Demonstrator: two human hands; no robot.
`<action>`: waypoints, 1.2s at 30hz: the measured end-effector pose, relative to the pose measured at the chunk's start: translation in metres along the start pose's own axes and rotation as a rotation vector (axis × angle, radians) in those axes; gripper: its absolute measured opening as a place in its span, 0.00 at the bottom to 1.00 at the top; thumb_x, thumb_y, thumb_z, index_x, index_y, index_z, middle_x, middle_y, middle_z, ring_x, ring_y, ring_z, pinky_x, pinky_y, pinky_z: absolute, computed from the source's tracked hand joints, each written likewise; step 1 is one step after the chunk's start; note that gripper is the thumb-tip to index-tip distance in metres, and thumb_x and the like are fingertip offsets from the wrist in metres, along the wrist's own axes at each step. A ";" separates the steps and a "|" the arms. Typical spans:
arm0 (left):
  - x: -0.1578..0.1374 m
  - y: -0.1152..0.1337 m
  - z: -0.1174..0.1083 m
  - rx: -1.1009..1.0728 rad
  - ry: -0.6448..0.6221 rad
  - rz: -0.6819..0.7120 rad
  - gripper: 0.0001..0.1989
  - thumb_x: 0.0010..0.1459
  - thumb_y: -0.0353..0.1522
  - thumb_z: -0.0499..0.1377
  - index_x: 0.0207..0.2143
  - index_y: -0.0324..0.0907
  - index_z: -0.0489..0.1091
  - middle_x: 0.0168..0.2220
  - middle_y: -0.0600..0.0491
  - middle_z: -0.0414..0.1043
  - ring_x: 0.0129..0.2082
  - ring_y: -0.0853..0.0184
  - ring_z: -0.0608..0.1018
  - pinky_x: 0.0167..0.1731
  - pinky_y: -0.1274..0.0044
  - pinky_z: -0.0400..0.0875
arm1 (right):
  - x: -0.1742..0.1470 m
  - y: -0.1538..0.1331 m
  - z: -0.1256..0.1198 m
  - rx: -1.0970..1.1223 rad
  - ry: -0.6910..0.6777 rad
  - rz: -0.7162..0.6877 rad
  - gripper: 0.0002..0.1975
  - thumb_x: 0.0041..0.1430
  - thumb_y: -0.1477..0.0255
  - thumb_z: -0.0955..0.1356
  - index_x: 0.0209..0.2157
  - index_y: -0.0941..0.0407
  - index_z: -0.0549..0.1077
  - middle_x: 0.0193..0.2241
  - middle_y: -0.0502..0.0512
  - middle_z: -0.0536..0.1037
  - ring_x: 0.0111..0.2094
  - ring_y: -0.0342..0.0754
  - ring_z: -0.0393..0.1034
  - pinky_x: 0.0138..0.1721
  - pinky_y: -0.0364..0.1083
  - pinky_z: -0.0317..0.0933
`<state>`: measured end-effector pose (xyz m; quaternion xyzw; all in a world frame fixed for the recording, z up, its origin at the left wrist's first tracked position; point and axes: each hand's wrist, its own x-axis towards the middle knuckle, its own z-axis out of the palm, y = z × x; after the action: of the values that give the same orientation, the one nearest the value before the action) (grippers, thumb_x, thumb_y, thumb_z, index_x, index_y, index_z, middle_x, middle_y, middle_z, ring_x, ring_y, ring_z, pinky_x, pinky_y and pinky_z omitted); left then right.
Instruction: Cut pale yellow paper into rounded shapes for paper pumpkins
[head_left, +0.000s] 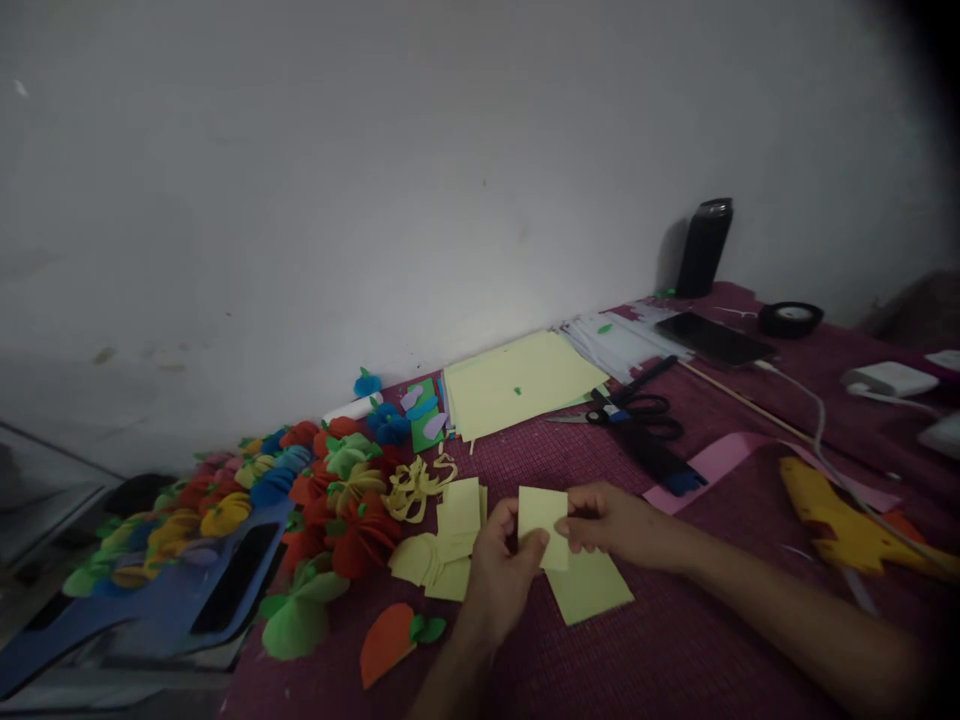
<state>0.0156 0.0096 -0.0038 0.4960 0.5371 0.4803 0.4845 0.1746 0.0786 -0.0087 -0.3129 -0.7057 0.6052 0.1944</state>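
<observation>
Between both hands is a small pale yellow piece of paper (541,512), held up over the table. My left hand (504,565) pinches its lower left side with thumb and fingers. At its right edge my right hand (600,520) is closed on the same piece. A larger yellow sheet (591,590) lies flat just below the hands. Left of my left hand rest several cut yellow rectangles (457,510), rounded yellow cutouts (414,560) and curled yellow paper strips (420,485). An orange paper cutout (386,640) with a green leaf lies near the front.
Colourful folded paper pumpkins (337,500) crowd the left side. Yellow sheets (525,380) lie against the wall, beside black-handled scissors (637,412). To the right are a phone (712,338), a pink strip (727,460), a yellow glue gun (840,520), a charger (892,380) and a dark can (705,248).
</observation>
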 end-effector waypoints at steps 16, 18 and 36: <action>0.020 -0.003 -0.072 1.030 0.504 -0.111 0.21 0.52 0.31 0.51 0.50 0.40 0.57 0.36 0.45 0.71 0.37 0.60 0.73 0.37 0.72 0.61 | 0.008 0.014 -0.014 -0.635 0.407 -0.173 0.07 0.49 0.76 0.61 0.30 0.57 0.70 0.28 0.53 0.72 0.31 0.46 0.64 0.32 0.43 0.55; 0.020 -0.002 -0.069 1.129 0.492 -0.144 0.22 0.52 0.32 0.51 0.51 0.41 0.57 0.38 0.44 0.71 0.39 0.58 0.72 0.38 0.70 0.61 | 0.009 0.015 -0.014 -0.678 0.397 -0.179 0.08 0.48 0.76 0.62 0.31 0.57 0.70 0.29 0.53 0.71 0.32 0.47 0.64 0.34 0.44 0.55; 0.007 -0.008 -0.021 1.089 0.249 0.329 0.13 0.54 0.30 0.49 0.42 0.42 0.67 0.42 0.48 0.67 0.44 0.61 0.66 0.45 0.68 0.57 | 0.006 0.017 -0.012 -0.771 0.273 -0.138 0.10 0.49 0.75 0.64 0.36 0.57 0.70 0.29 0.53 0.70 0.33 0.47 0.64 0.32 0.42 0.54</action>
<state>-0.0058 0.0157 -0.0106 0.6904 0.6755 0.2587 0.0118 0.1812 0.0924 -0.0242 -0.3923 -0.8677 0.2351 0.1946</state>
